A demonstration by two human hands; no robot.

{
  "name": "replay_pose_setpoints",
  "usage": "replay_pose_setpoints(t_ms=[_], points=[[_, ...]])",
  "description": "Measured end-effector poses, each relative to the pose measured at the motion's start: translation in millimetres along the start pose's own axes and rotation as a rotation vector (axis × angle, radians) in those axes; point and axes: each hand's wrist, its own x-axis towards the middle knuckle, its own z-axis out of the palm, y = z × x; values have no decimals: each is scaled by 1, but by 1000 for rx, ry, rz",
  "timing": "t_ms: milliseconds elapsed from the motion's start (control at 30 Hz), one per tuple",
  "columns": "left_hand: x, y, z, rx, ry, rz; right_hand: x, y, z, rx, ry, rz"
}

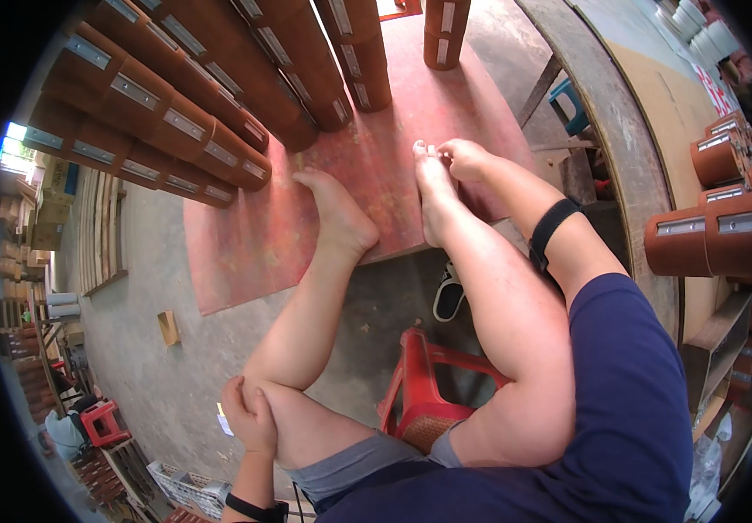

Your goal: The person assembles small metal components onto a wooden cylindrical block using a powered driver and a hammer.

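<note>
I sit on a red plastic stool (419,392) with both bare feet resting on a red wooden board (376,157) on the floor. My left hand (249,418) cups my left knee and holds nothing else. My right hand (466,159) reaches forward and touches the toes of my right foot (435,196); a black band sits on that wrist. My left foot (336,213) lies flat on the board's near edge.
Rows of stacked brown clay pots (184,96) with grey labels stand on the board ahead. More such pots (724,227) sit on a wooden bench at right. A white sandal (448,292) lies on the concrete floor under my leg. A red stool (101,423) and crates stand at far left.
</note>
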Motion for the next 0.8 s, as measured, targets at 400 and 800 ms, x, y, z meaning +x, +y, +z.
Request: replay_pose_setpoints(t_ms=[400,800], points=[[0,2,-2,14,-2,-1,-2,-10,-4,-20,-51,-1],[0,0,-1,9,7,15,8,9,-3,189,18,46]])
